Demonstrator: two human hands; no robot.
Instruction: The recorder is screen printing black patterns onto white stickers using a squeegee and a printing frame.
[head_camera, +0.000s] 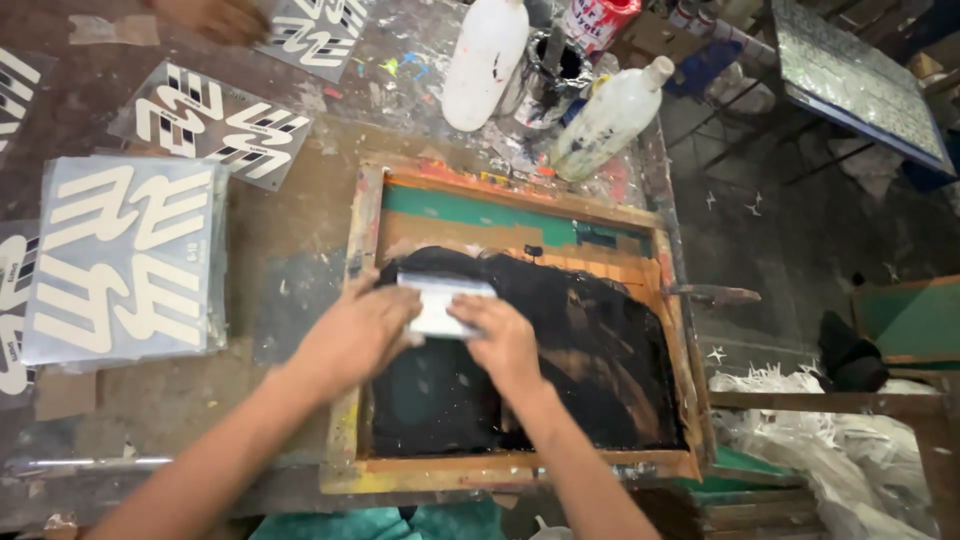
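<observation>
We see a wooden screen-printing frame (520, 470) lying flat on the paint-spattered worktable (300, 240), in the middle of the scene and a little to the right. It holds a wide pool of black ink (600, 340) over its mesh, with green and orange tape along the far edge.

Both hands pinch one pale squeegee (440, 303) near the far left of the inked area. The left hand (355, 335) closes over its left end, fingers curled down across the frame's left rail. The right hand (500, 340) presses on its right end, fingers together.

At the far side of the frame stand a white plastic bottle (485, 60), a dark tin (555, 70) with a tool handle sticking out of it, and a tilted, paint-stained bottle (610, 120); what the bottles contain we cannot tell.

To the left lies a stack of grey sheets (125, 260) printed with a white pattern, close to the frame's left rail, and more printed sheets (215, 125) lie farther off. Another person's hand (210, 18) rests at the far edge. To the right, beyond the table, white crumpled plastic (840, 450) lies near.
</observation>
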